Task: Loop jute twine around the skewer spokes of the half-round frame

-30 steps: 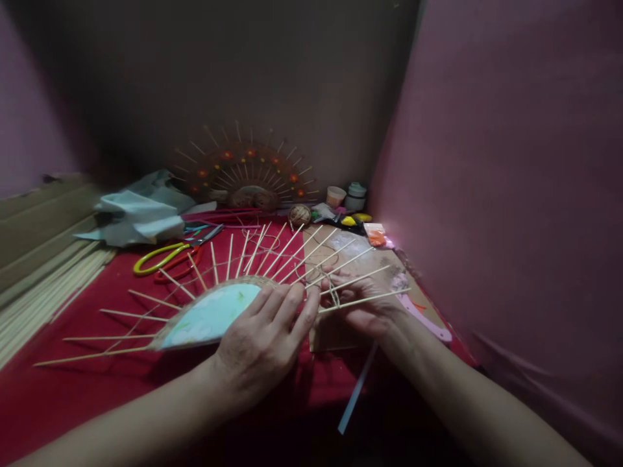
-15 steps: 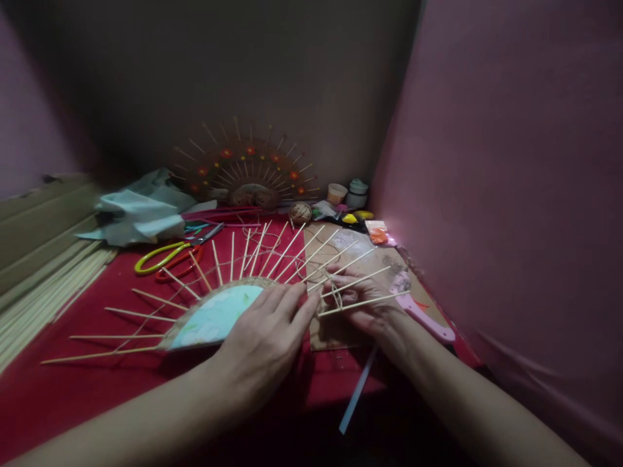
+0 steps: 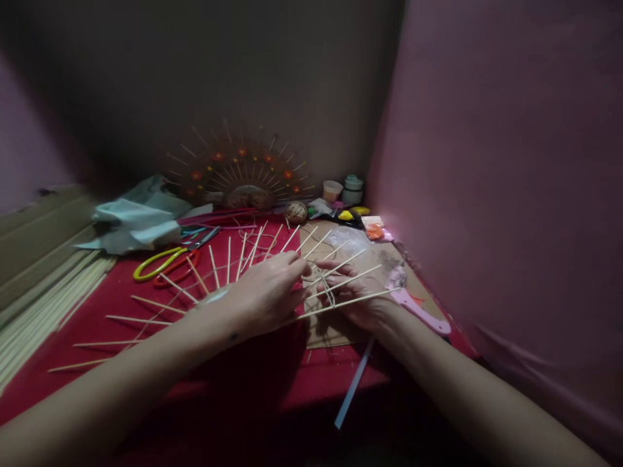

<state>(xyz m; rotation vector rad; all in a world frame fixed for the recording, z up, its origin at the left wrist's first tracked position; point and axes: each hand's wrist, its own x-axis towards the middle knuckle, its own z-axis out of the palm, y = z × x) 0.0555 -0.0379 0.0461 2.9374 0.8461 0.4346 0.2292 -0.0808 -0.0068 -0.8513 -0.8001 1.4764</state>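
Observation:
A half-round woven piece with thin wooden sticks (image 3: 213, 264) fanning out lies before me, its pale green panel (image 3: 217, 295) mostly hidden under my left forearm. My left hand (image 3: 275, 285) reaches over its right side, fingers bent and closed among the stick bases; what they grip is hidden. Beyond the rightmost sticks, my right hand (image 3: 357, 299) faces palm up, its fingers closed about a small looped bundle of twine (image 3: 327, 287). A thin strand of twine (image 3: 170, 303) also runs across the sticks on the left.
Yellow-handled scissors (image 3: 158, 264) and red-handled pliers or scissors (image 3: 182, 269) lie behind left. A twine ball (image 3: 296, 213) sits at the back, before a finished-looking stick fan (image 3: 243, 159). A pink-handled tool (image 3: 423, 314) rests on cardboard (image 3: 321, 337) at right. Loose sticks (image 3: 53, 305) lie left.
My left hand has lifted off the panel and moved up and over the stick bases, its forearm now covering most of the panel. The right hand stays by the right sticks with the twine.

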